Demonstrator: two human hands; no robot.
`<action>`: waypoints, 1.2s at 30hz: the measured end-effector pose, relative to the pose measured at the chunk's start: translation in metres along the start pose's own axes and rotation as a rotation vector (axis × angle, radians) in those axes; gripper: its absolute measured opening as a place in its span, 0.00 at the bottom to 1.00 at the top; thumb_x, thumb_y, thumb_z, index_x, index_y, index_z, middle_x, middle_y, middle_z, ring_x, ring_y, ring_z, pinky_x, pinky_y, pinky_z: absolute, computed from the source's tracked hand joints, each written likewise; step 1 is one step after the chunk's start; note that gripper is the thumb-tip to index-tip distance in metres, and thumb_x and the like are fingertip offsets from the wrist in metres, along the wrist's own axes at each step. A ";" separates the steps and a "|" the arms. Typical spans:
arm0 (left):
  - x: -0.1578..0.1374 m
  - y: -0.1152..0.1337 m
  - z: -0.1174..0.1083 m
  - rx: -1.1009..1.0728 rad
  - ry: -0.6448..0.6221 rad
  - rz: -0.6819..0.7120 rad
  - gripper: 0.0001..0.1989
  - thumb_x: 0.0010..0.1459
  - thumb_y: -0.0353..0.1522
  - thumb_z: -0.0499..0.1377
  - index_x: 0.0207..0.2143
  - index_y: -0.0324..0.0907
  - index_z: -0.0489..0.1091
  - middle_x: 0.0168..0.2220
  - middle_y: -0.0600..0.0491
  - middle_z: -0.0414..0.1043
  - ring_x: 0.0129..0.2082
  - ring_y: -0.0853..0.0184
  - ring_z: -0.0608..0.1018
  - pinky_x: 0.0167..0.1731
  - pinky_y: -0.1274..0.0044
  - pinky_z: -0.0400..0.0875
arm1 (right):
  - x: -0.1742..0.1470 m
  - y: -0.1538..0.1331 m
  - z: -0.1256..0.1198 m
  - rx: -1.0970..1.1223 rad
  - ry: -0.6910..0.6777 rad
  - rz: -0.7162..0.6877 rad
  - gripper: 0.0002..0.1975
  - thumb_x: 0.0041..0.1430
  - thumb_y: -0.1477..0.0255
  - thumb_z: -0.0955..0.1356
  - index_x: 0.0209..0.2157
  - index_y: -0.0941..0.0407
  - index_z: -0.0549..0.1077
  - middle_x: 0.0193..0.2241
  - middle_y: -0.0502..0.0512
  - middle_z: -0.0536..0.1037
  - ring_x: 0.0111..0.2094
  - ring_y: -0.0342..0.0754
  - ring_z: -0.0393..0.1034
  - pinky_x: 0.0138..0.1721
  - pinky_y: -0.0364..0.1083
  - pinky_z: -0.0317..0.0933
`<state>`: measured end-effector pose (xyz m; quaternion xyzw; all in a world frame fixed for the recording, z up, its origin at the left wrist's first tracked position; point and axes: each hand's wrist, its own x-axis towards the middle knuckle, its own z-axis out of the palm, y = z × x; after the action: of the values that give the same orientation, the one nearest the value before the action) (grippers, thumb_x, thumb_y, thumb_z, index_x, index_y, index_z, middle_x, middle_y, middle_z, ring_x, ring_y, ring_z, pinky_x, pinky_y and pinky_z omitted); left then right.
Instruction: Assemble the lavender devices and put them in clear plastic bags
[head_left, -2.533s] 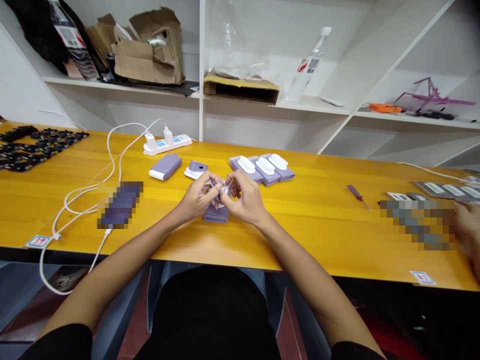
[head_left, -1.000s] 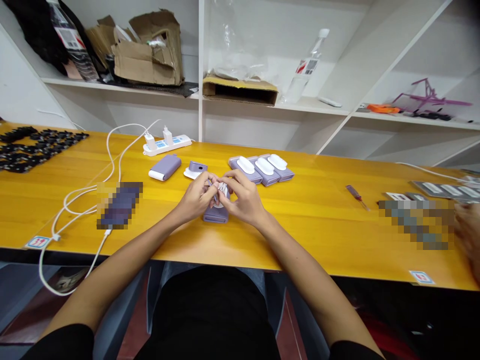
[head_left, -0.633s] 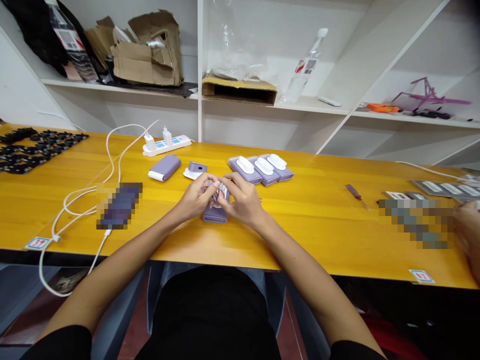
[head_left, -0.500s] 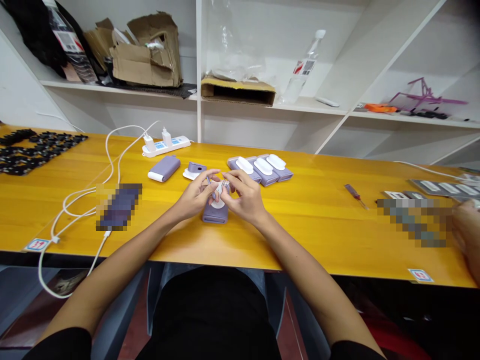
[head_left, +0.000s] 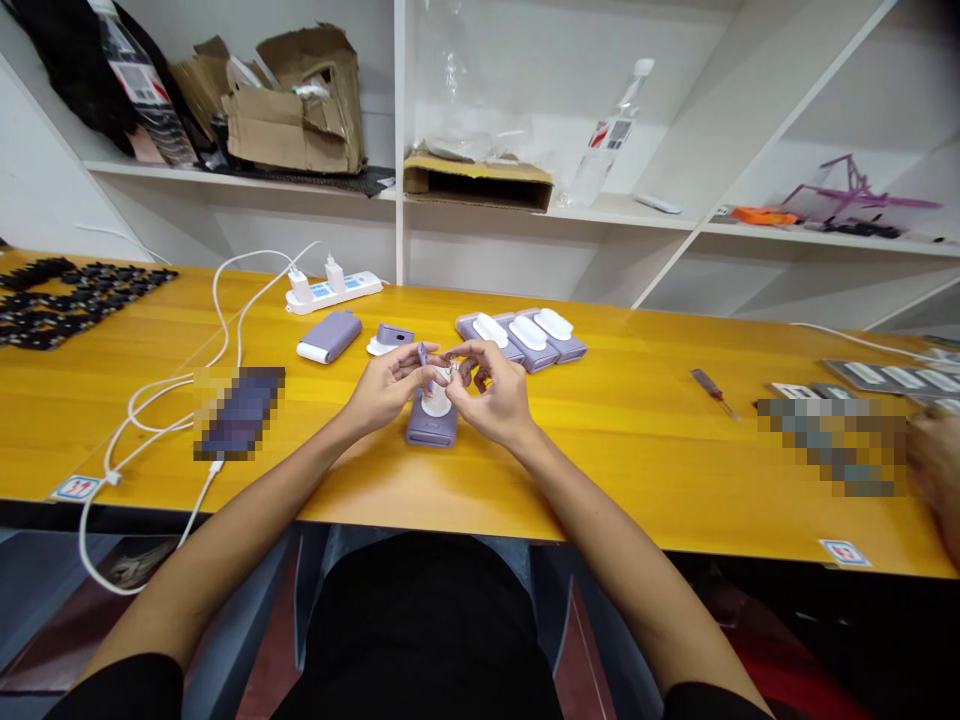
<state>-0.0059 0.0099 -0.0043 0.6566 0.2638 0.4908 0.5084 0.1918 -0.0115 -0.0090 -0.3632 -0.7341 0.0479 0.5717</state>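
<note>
Curling left hand (head_left: 384, 388) and right hand (head_left: 496, 395) toward each other, with both narrowed to pinches on small parts. Facing white shelving (head_left: 637, 110) all across the back, loaded with a torn cardboard box (head_left: 296, 130) at left and a clear plastic bottle (head_left: 609, 140) nearer the middle. Working above a yellow-brown wooden counter (head_left: 600, 470), with another person's hand (head_left: 934, 450) just showing at the far right edge. Having on the counter, toward the back left, a white power strip (head_left: 335, 293) with two adapters plugged in, and nearer the front a dark phone-like device (head_left: 244, 410), masked by pixelation. Seeing three lilac cases (head_left: 541, 358) side by side beyond the right hand, topped with white ovals, and one lilac case (head_left: 432, 432) flat on the counter directly below both hands, with its far end covered by them. Seeing also a screwdriver (head_left: 712, 390) well apart to the right. Showing a white round part (head_left: 436, 402) at the near case, on it or just over it, hard to tell which. Gripping in the left hand a small lilac piece (head_left: 422, 355), tilted up between thumb and fingers. Pinching with the right fingertips fine wires (head_left: 451, 368), partly hidden.
</note>
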 end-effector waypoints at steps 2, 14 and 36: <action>0.000 -0.001 0.000 0.012 -0.004 0.020 0.26 0.60 0.47 0.73 0.51 0.38 0.80 0.47 0.44 0.79 0.35 0.65 0.82 0.38 0.72 0.81 | -0.001 0.000 0.001 -0.009 0.004 -0.014 0.13 0.60 0.75 0.71 0.47 0.53 0.74 0.32 0.50 0.81 0.26 0.44 0.72 0.29 0.45 0.69; 0.000 -0.013 -0.003 0.053 0.049 0.105 0.28 0.59 0.44 0.75 0.59 0.43 0.81 0.47 0.48 0.72 0.48 0.60 0.82 0.53 0.65 0.81 | -0.002 0.001 0.006 -0.158 -0.005 -0.220 0.11 0.66 0.75 0.69 0.49 0.54 0.77 0.40 0.58 0.87 0.31 0.49 0.80 0.36 0.50 0.76; 0.001 0.001 -0.003 -0.018 0.141 0.057 0.24 0.55 0.44 0.76 0.48 0.37 0.87 0.46 0.43 0.85 0.38 0.59 0.86 0.39 0.64 0.89 | 0.001 0.002 0.002 -0.069 0.000 -0.313 0.12 0.69 0.76 0.72 0.52 0.54 0.82 0.50 0.63 0.88 0.52 0.56 0.86 0.53 0.56 0.82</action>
<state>-0.0086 0.0119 -0.0034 0.6230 0.2758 0.5526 0.4801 0.1907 -0.0084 -0.0098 -0.2638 -0.7829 -0.0669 0.5595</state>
